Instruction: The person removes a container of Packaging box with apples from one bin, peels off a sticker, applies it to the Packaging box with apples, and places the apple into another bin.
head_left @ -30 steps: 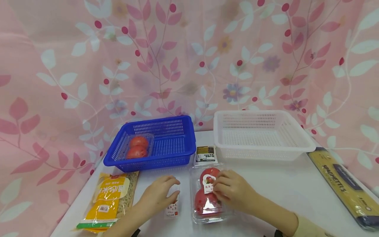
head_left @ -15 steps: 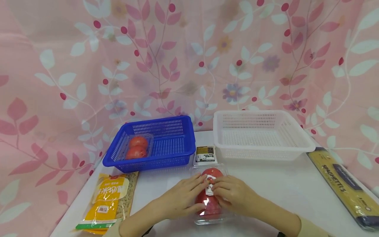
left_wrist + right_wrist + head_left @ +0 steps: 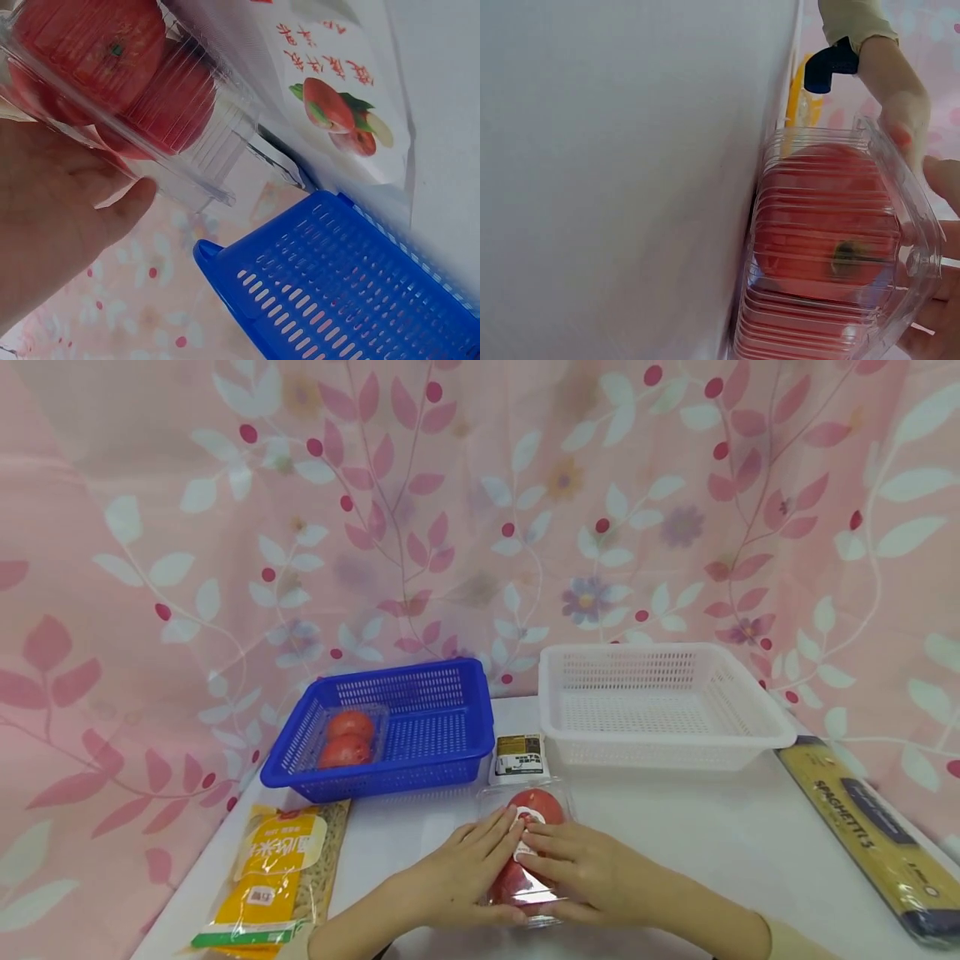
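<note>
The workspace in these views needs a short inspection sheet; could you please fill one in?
Surface: white table.
Job's things: clear tomato box on the table, a label on its lid.
Clutter: blue basket holding a second tomato box; empty white basket; yellow noodle bag; spaghetti pack; small packet.
Grippers: left hand and right hand both rest on the clear tomato box.
Cables: nothing seen.
Surroundings: pink leaf-print curtain.
</note>
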{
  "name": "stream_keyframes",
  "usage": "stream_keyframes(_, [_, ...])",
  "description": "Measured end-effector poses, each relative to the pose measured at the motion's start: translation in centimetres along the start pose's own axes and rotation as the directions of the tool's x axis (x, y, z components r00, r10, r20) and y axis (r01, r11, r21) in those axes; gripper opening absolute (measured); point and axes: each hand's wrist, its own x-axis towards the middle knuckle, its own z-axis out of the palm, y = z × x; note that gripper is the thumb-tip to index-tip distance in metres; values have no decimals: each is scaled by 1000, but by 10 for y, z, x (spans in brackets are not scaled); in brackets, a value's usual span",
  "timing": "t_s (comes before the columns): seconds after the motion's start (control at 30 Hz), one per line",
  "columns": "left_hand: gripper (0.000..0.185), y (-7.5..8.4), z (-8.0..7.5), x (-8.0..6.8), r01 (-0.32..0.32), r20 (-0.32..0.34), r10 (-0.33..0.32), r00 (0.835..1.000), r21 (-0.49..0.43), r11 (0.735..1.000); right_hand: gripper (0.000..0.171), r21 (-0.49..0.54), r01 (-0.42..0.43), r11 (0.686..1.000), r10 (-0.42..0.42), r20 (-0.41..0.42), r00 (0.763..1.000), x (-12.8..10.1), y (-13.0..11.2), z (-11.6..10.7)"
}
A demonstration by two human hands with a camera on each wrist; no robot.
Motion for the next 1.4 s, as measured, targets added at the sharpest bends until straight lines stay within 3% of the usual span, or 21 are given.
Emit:
stream_keyframes(0.17, [107,-1,3,3,36,8,-36,999,-12,999,53,-22,-5,1000,6,34,999,-1,-4,1])
stream_keyframes(0.37, [116,-6,3,12,35,12,-35,999,-7,999,61,-53,-27,998,32,85,996,-4,-6,3])
stream_keyframes(0.87, [112,-3,5,8,50,-12,-51,999,-57,997,61,-46,-65,997,70,117,991,-6,-9,0])
stream_keyframes(0.97, [112,-3,4,7,57,-3,-57,998,-77,995,60,-27,-114,993,116,121,986,-9,-8,-2])
stream_keyframes(1.23, [117,-9,-4,0,142,84,-129,988,-168,976,58,-16,-276,961,275,126,953,-19,-3,-7])
stream_keyframes(1.4, [117,-14,-4,-7,193,109,-170,979,-260,946,59,18,-425,905,418,146,897,-21,-2,-9])
